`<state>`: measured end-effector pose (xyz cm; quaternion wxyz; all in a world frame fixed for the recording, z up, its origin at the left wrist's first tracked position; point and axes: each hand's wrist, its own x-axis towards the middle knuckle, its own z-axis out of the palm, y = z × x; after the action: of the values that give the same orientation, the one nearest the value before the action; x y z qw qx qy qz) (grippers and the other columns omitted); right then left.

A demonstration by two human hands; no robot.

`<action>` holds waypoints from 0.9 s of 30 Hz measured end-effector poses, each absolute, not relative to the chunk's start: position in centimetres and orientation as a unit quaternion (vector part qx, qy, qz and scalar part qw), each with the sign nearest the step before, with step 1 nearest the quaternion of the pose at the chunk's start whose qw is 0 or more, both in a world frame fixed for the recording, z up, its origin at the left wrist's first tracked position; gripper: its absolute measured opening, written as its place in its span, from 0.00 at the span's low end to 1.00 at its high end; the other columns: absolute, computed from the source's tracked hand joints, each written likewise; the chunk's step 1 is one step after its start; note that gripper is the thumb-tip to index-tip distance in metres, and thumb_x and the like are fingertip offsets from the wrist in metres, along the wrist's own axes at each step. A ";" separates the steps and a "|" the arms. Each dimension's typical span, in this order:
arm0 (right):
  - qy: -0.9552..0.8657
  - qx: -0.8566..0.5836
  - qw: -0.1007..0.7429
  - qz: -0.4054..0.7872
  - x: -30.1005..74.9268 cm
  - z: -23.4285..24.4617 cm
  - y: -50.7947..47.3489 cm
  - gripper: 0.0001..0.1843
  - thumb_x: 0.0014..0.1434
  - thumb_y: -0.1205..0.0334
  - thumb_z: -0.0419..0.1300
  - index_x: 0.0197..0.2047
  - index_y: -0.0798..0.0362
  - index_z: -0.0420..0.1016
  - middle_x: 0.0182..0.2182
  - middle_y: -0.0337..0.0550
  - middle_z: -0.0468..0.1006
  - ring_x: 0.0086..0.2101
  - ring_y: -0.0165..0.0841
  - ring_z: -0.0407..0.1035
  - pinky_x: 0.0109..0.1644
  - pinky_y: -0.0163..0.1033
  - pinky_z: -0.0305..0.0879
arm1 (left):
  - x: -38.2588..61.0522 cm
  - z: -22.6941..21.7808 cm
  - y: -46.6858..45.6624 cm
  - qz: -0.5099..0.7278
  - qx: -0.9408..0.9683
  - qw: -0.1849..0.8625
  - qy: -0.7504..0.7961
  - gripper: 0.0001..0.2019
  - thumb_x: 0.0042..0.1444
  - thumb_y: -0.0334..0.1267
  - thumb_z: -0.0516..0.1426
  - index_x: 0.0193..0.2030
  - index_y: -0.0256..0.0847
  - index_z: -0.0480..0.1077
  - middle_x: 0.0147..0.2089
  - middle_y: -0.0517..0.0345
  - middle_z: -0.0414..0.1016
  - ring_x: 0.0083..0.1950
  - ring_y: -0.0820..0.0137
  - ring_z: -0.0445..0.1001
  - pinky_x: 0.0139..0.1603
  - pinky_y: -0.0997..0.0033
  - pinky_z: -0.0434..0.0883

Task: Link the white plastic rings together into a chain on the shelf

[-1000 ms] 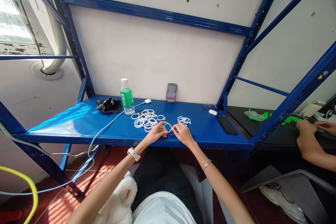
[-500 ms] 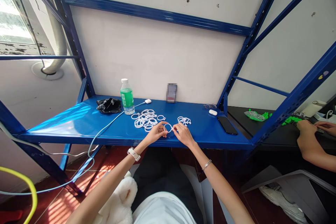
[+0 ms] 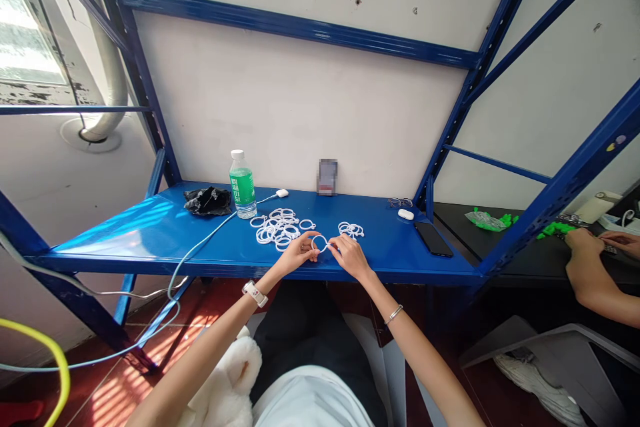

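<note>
Both my hands hold one white plastic ring [image 3: 321,239] just above the front of the blue shelf [image 3: 150,233]. My left hand [image 3: 299,253] pinches its left side and my right hand [image 3: 349,255] pinches its right side, fingers closed. A large heap of white rings [image 3: 277,225] lies just behind my left hand. A smaller cluster of white rings [image 3: 351,229] lies behind my right hand.
On the shelf stand a green-labelled water bottle [image 3: 241,185], a crumpled black bag [image 3: 207,201], a white charger cable [image 3: 200,243], a small white case [image 3: 405,214] and a black phone [image 3: 433,238]. Another person's hands [image 3: 595,253] work with green parts at the right.
</note>
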<state>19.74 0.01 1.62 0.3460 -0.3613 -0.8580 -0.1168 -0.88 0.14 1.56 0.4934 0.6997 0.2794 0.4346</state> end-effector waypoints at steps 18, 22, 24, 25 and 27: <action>-0.853 -0.364 0.354 -0.124 19.7 2.1 -0.4 0.12 0.67 0.58 0.50 0.42 0.54 0.71 0.31 0.46 0.76 0.34 0.36 0.71 0.38 0.38 0.65 | -0.9 1.6 0.3 0.435 0.686 0.512 0.278 0.28 0.52 0.47 0.61 0.56 0.36 0.61 0.30 0.61 0.70 0.29 0.71 0.74 0.34 0.68 0.73; -0.857 -0.358 0.352 -0.116 19.7 1.9 -0.2 0.12 0.68 0.59 0.49 0.41 0.53 0.71 0.32 0.46 0.76 0.35 0.36 0.71 0.40 0.39 0.66 | -0.8 1.5 0.3 0.437 0.687 0.509 0.281 0.28 0.52 0.48 0.62 0.55 0.36 0.61 0.30 0.60 0.70 0.29 0.71 0.74 0.34 0.68 0.73; -0.858 -0.356 0.354 -0.106 19.7 1.8 -0.1 0.12 0.68 0.60 0.48 0.41 0.53 0.71 0.34 0.47 0.76 0.36 0.37 0.71 0.41 0.40 0.66 | -0.8 1.5 0.3 0.437 0.688 0.505 0.283 0.28 0.51 0.49 0.62 0.55 0.36 0.61 0.30 0.61 0.70 0.29 0.71 0.74 0.34 0.68 0.73; -0.859 -0.354 0.356 -0.101 19.7 1.7 -0.1 0.12 0.68 0.60 0.47 0.41 0.53 0.70 0.35 0.47 0.76 0.37 0.37 0.71 0.41 0.40 0.67 | -0.8 1.6 0.2 0.437 0.690 0.502 0.284 0.28 0.52 0.49 0.61 0.55 0.36 0.62 0.30 0.61 0.70 0.29 0.71 0.74 0.34 0.68 0.73; -0.860 -0.347 0.362 -0.093 19.7 1.7 0.0 0.11 0.68 0.61 0.47 0.41 0.53 0.70 0.36 0.47 0.76 0.38 0.37 0.71 0.42 0.41 0.67 | -0.8 1.7 0.1 0.438 0.696 0.493 0.285 0.28 0.52 0.49 0.61 0.55 0.36 0.62 0.30 0.61 0.70 0.29 0.71 0.74 0.34 0.68 0.73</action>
<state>19.67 0.00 1.66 0.3622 -0.3468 -0.8601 -0.0934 -0.80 0.10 1.69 0.4927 0.6959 0.2849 0.4380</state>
